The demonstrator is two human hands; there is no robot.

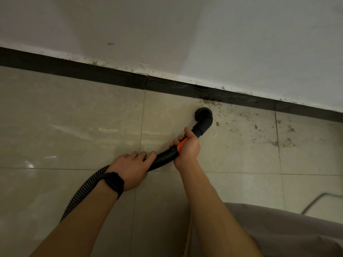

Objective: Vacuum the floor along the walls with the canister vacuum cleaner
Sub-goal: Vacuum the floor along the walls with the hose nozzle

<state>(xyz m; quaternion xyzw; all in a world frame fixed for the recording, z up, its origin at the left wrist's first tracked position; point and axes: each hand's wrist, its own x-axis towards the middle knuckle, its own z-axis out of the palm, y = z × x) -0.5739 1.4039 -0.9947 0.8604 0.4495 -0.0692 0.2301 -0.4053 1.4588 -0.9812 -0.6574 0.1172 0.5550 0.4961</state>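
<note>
Black curved plastic vacuum wand (164,158) near dark baseboard (185,88)
Left grip (132,168) and right grip (187,147) curl round it, centre frame

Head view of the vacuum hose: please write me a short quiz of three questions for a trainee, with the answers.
1. True or false: the left hand and the right hand both hold the black tube.
2. Most dirt on the floor lies on which side of the nozzle? A) left B) right C) none anywhere
3. Fill in: the band in the right hand's grip is ____.
Key: 1 true; 2 B; 3 orange.
</note>
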